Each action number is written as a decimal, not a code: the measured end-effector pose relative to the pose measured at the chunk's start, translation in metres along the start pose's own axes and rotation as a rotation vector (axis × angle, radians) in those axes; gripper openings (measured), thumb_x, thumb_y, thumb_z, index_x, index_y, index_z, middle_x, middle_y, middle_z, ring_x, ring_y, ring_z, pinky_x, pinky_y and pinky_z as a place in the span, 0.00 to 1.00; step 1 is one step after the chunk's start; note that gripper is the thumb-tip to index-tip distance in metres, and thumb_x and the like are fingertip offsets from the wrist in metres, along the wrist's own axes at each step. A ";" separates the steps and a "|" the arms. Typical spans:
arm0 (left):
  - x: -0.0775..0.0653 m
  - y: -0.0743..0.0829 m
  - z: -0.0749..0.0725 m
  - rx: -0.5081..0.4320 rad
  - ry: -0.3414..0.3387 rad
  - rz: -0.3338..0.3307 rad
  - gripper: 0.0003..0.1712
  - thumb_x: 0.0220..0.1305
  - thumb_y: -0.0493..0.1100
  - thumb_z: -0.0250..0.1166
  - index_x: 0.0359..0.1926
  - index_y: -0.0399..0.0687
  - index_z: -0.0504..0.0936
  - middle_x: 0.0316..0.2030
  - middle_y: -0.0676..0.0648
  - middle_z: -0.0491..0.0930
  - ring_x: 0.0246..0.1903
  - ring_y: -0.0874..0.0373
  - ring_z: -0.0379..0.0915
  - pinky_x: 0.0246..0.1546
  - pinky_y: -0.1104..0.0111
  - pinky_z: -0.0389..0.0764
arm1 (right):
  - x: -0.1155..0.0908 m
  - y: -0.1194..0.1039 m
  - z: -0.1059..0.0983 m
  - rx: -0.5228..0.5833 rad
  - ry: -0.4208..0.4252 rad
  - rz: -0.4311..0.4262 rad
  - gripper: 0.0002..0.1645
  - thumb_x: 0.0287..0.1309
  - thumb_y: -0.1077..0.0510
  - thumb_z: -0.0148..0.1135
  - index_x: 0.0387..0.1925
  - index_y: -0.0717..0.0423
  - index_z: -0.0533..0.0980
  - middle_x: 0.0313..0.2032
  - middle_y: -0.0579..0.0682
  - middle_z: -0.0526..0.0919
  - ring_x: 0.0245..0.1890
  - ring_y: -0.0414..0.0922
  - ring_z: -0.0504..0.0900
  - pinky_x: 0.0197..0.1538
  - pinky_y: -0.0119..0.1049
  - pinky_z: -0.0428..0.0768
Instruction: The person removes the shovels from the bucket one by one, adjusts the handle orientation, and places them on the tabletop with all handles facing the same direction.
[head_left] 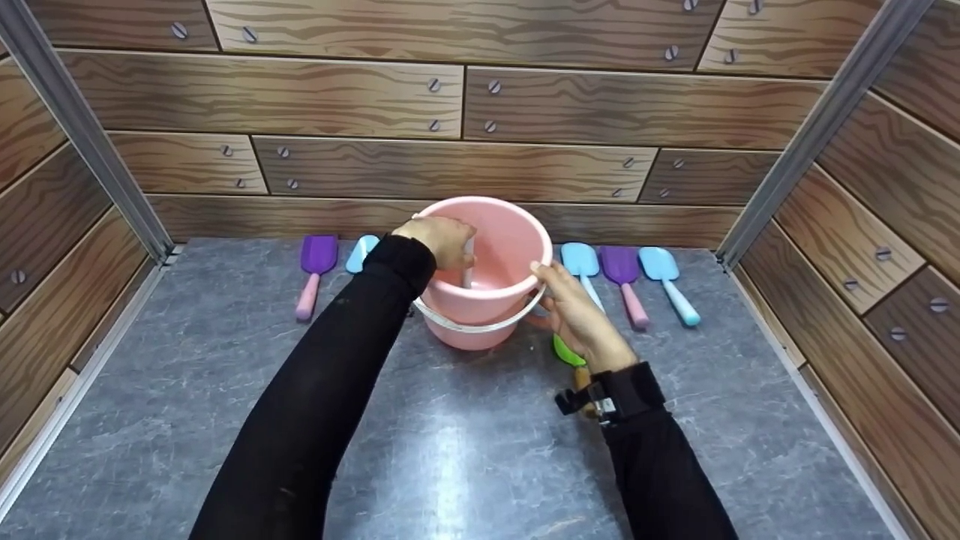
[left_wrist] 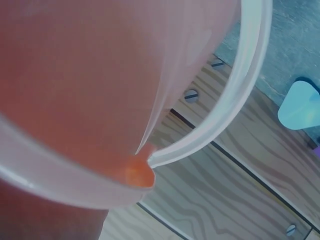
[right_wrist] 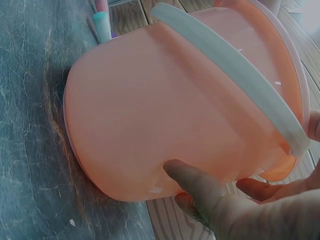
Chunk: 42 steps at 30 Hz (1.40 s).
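A pink bucket [head_left: 472, 315] with a white carrying handle [head_left: 487, 328] stands on the grey surface between both hands. My left hand [head_left: 442, 238] reaches over its left rim, the fingers pinching a narrow pale handle [head_left: 468, 274] inside; what this belongs to is hidden. In the left wrist view the bucket wall [left_wrist: 85, 90] hides the fingers. At the right side my right hand [head_left: 574, 315] holds the bucket, thumb on the rim, fingers against the outer wall, as the right wrist view shows. A green scoop [head_left: 568, 351] with a yellow-brown handle lies partly hidden beneath the right hand.
Toy shovels lie along the back: a purple one [head_left: 319, 255] and a blue one [head_left: 361, 253] left of the bucket, and blue [head_left: 580, 259], purple [head_left: 621, 265] and blue [head_left: 660, 264] ones to its right. Wood-patterned walls [head_left: 450, 169] enclose the back and sides.
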<state>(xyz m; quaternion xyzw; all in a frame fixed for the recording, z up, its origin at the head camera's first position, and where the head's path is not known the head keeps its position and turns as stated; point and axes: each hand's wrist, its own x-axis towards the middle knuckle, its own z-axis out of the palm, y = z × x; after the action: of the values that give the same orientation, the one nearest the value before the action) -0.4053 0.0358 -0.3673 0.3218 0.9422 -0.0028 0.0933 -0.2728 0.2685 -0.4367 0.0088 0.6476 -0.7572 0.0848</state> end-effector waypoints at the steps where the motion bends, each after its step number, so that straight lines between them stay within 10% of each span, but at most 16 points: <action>1: -0.009 0.004 -0.006 -0.009 0.010 0.006 0.25 0.84 0.54 0.66 0.70 0.43 0.83 0.69 0.39 0.89 0.74 0.40 0.85 0.80 0.40 0.83 | 0.000 0.000 0.000 -0.007 0.000 -0.003 0.46 0.91 0.44 0.47 0.96 0.56 0.47 0.89 0.67 0.62 0.84 0.57 0.74 0.84 0.60 0.79; 8: -0.045 0.019 -0.030 -0.051 0.068 0.083 0.28 0.87 0.48 0.63 0.76 0.37 0.82 0.71 0.35 0.87 0.77 0.41 0.81 0.85 0.48 0.78 | 0.001 0.000 -0.001 -0.021 0.011 -0.002 0.46 0.91 0.43 0.48 0.95 0.55 0.49 0.87 0.65 0.64 0.77 0.52 0.78 0.76 0.52 0.85; 20: -0.037 0.013 -0.024 -0.057 0.227 0.208 0.20 0.83 0.41 0.63 0.66 0.35 0.87 0.66 0.36 0.88 0.68 0.42 0.85 0.80 0.52 0.83 | 0.002 0.000 -0.002 -0.016 0.011 0.009 0.46 0.92 0.42 0.46 0.96 0.54 0.47 0.87 0.65 0.65 0.81 0.55 0.75 0.83 0.58 0.79; 21: -0.013 -0.001 -0.008 -0.071 0.260 0.233 0.19 0.84 0.43 0.63 0.64 0.38 0.89 0.64 0.39 0.89 0.66 0.45 0.86 0.77 0.54 0.84 | 0.002 0.000 -0.002 -0.013 0.011 0.011 0.46 0.92 0.42 0.47 0.96 0.54 0.47 0.87 0.65 0.64 0.82 0.55 0.74 0.84 0.59 0.78; 24: -0.007 -0.004 -0.004 -0.085 0.288 0.243 0.16 0.84 0.42 0.64 0.60 0.39 0.91 0.61 0.40 0.89 0.63 0.46 0.87 0.74 0.55 0.87 | 0.003 0.000 -0.001 -0.001 0.016 0.014 0.46 0.92 0.42 0.47 0.96 0.53 0.46 0.88 0.65 0.64 0.83 0.56 0.73 0.87 0.63 0.74; 31: -0.040 0.017 -0.024 -0.117 0.319 0.220 0.14 0.86 0.38 0.64 0.59 0.36 0.92 0.59 0.36 0.88 0.60 0.40 0.88 0.67 0.49 0.90 | 0.003 0.000 0.001 -0.008 0.014 0.012 0.45 0.92 0.43 0.46 0.95 0.55 0.47 0.87 0.66 0.65 0.83 0.57 0.73 0.84 0.61 0.76; 42: -0.047 0.020 -0.033 -0.202 0.294 0.233 0.11 0.75 0.35 0.74 0.53 0.36 0.90 0.54 0.37 0.87 0.57 0.41 0.84 0.64 0.53 0.89 | 0.003 -0.001 0.000 -0.007 -0.001 0.018 0.47 0.93 0.43 0.45 0.96 0.55 0.43 0.91 0.66 0.60 0.91 0.62 0.65 0.88 0.65 0.72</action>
<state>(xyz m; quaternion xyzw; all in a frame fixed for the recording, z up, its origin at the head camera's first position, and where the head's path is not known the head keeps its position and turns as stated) -0.3630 0.0252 -0.3257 0.4144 0.8976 0.1493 -0.0139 -0.2756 0.2683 -0.4364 0.0138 0.6501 -0.7541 0.0922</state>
